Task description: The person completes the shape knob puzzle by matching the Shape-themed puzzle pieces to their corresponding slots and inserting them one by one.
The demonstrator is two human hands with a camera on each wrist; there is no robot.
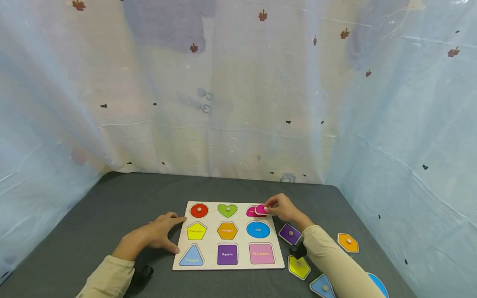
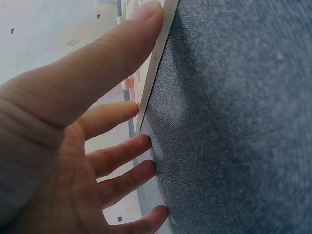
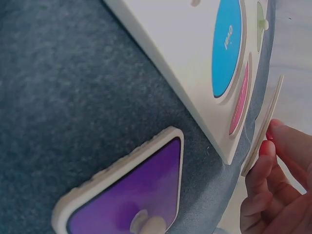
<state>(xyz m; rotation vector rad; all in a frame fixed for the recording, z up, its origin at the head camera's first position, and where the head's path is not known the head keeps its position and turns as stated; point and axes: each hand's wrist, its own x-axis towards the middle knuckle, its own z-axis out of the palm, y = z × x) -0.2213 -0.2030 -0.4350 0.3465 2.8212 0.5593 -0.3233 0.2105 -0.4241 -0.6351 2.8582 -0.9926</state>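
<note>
A white wooden shape puzzle board [image 1: 208, 236] lies on the dark grey table. My left hand [image 1: 156, 234] is at its left edge, thumb and index finger spread and touching the rim, the other fingers extended in the left wrist view. Over the board's upper right corner, my right hand [image 1: 284, 208] pinches a magenta half-round puzzle piece [image 1: 259, 209] by its knob. This piece partly covers the matching magenta recess [image 1: 250, 212]; in the right wrist view it is raised and tilted. A red circle piece [image 1: 194, 212] and a green heart piece [image 1: 224, 207] sit in the top row.
Right of the board lie a purple square piece [image 1: 289, 232], a yellow pentagon piece [image 1: 298, 270], a blue triangle piece [image 1: 319, 285], an orange hexagon piece [image 1: 346, 244] and a blue piece [image 1: 379, 284] partly behind the right sleeve. A patterned curtain [image 1: 238, 145] encloses the table.
</note>
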